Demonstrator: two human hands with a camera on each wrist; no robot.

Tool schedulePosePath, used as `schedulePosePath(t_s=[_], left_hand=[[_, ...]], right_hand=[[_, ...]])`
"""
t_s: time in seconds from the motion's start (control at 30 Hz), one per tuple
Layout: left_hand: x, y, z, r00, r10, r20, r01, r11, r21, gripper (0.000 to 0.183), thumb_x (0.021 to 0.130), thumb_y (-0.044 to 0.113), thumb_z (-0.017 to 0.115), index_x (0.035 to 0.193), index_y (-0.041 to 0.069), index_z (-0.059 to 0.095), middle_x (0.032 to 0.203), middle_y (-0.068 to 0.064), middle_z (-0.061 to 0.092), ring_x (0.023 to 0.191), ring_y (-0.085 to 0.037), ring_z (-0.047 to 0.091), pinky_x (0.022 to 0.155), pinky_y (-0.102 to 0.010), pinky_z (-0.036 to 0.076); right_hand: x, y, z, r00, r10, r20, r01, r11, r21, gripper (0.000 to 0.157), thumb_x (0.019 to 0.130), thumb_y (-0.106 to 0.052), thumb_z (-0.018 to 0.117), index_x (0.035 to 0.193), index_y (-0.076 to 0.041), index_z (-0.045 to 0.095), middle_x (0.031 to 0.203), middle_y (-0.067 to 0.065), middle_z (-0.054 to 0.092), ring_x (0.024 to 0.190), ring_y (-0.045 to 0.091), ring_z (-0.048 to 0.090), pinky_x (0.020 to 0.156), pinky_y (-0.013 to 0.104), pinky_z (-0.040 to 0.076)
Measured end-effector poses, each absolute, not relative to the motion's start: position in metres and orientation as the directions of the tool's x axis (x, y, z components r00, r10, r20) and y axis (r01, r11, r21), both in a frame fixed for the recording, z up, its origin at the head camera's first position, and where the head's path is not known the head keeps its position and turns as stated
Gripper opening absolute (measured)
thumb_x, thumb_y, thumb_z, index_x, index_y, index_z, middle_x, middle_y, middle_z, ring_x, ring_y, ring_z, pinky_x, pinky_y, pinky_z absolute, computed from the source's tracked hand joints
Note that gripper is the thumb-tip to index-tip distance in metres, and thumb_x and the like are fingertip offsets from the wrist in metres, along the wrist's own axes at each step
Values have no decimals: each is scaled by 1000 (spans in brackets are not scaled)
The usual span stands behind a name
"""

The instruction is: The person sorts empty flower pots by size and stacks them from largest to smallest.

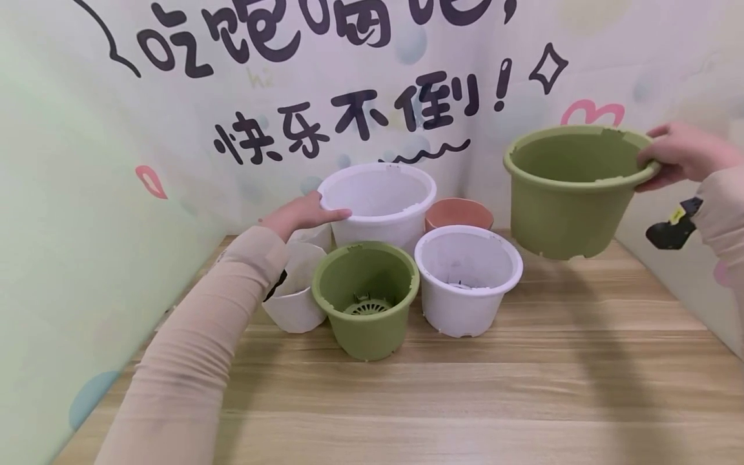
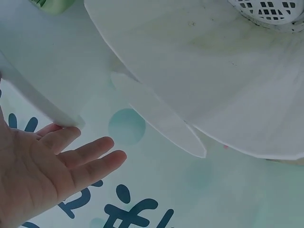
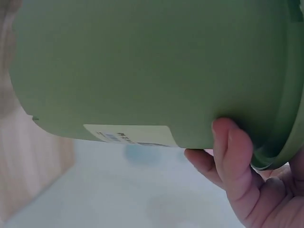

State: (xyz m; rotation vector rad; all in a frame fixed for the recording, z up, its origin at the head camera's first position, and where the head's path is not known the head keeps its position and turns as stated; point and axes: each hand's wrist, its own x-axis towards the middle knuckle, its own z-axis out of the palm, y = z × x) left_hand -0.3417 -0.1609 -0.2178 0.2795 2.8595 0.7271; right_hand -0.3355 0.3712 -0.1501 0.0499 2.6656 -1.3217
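My right hand [image 1: 677, 155] grips the right rim of a large olive-green flower pot [image 1: 569, 219], raised above the table at the right. In the right wrist view, fingers [image 3: 232, 156] curl against the pot's outer wall beside a pale label. At the back, my left hand [image 1: 299, 213] rests at the left rim of a large white flower pot [image 1: 383, 223]. Its thumb lies along the front of the rim. The left wrist view shows the other fingers [image 2: 97, 164] spread and nearly straight, one fingertip at the rim's edge.
A smaller green pot [image 1: 366, 339] and a smaller white pot [image 1: 462, 310] stand in front. Left of them is a white pot with an uneven rim [image 1: 296, 310], and a terracotta-coloured pot [image 1: 459, 213] sits behind. The wooden table [image 1: 407, 407] meets a printed cloth backdrop [image 1: 192, 129].
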Motion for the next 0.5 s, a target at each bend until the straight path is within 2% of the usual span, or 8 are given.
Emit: schedulePosePath(t_s=[0.1, 0.2, 0.27, 0.33, 0.5], left_hand=[[-342, -161, -217, -963, 234, -135, 138, 855, 500, 86, 73, 55, 48, 132, 5, 12, 134, -17, 19, 119, -31, 22, 96, -44, 21], [-342, -160, -215, -959, 250, -134, 150, 848, 508, 84, 74, 52, 50, 131, 3, 12, 133, -19, 19, 119, -31, 23, 96, -43, 21], [-343, -160, -214, -956, 262, -135, 157, 839, 521, 83, 75, 49, 51, 131, 2, 13, 132, -20, 20, 118, -31, 23, 97, -42, 20], [-343, -160, -214, -951, 279, -132, 168, 826, 537, 80, 75, 46, 52, 131, 3, 13, 132, -20, 21, 118, -30, 24, 97, -41, 20], [-344, -159, -213, -937, 330, -112, 209, 789, 577, 74, 77, 39, 54, 130, 6, 16, 130, -18, 25, 116, -27, 26, 97, -39, 20]], right_hand=[[-337, 361, -128, -989, -53, -138, 75, 624, -778, 25, 77, 5, 36, 100, 15, 31, 65, 7, 54, 58, 28, 59, 59, 41, 48], [-339, 345, -109, -988, -41, -148, 91, 623, -777, 10, 77, 4, 35, 81, 8, 44, 61, 7, 56, 56, 27, 60, 59, 38, 49], [-339, 332, -98, -990, -30, -141, 91, 628, -773, 14, 77, 2, 35, 70, 0, 47, 58, 8, 57, 55, 26, 60, 58, 36, 49], [-338, 317, -88, -989, -21, -147, 101, 630, -770, 19, 77, 1, 35, 64, -3, 49, 55, 8, 57, 53, 25, 60, 57, 34, 49], [-337, 275, -66, -993, -28, -111, 73, 589, -805, 19, 77, 2, 38, 65, -6, 51, 54, 10, 58, 53, 26, 59, 56, 33, 49]])
